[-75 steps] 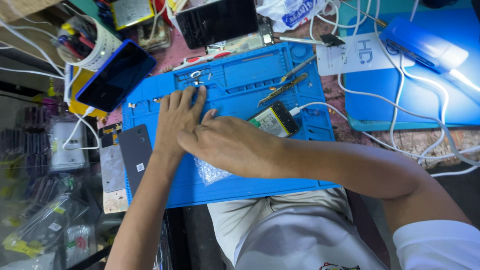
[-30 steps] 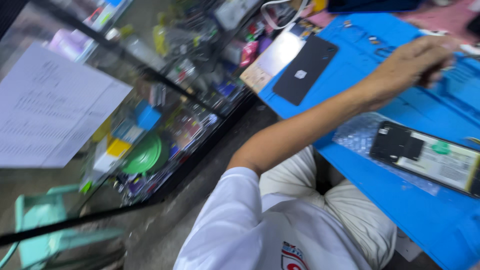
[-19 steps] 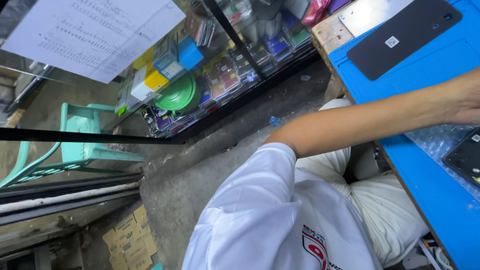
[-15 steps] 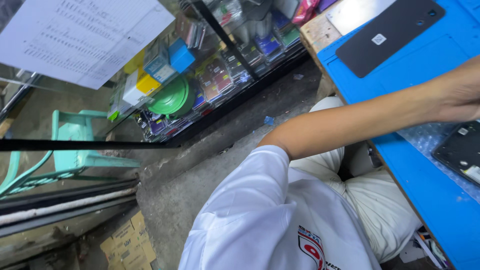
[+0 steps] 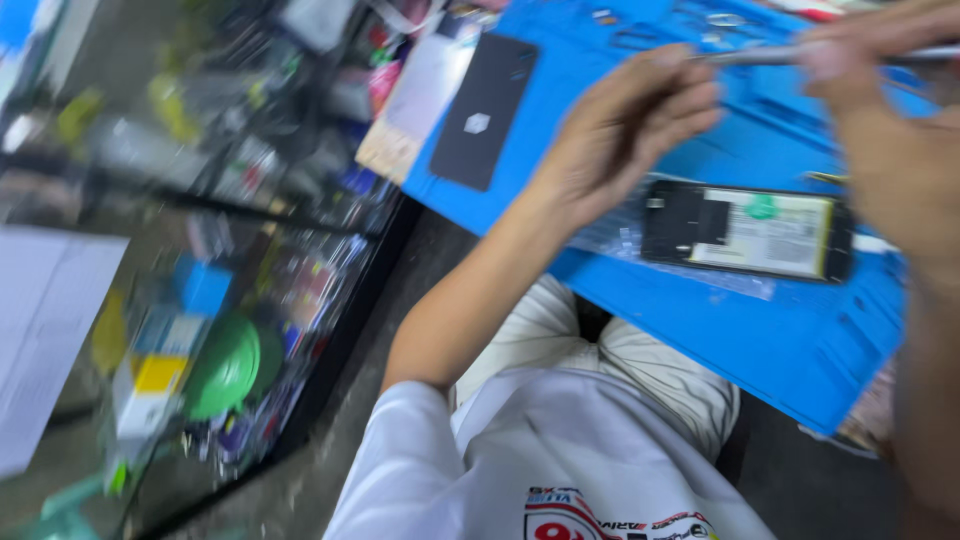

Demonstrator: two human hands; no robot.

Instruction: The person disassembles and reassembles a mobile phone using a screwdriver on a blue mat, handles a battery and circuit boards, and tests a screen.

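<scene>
Head view, blurred: my left hand (image 5: 625, 130) and right hand (image 5: 885, 120) both pinch thin metal tool (image 5: 800, 55) above blue mat (image 5: 790, 340). Opened phone (image 5: 745, 228) lies flat on mat below hands, apart from them. Judgement: phone light, stiff, internals fragile; grip by side edges only. Back cover (image 5: 485, 110) lies on mat, far left.

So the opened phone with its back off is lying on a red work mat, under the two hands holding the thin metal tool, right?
Not quite: the work mat is blue, not red, as the head view shows. The rest stands: the opened phone lies on it, below the left hand and right hand, which hold the thin metal tool.
</scene>
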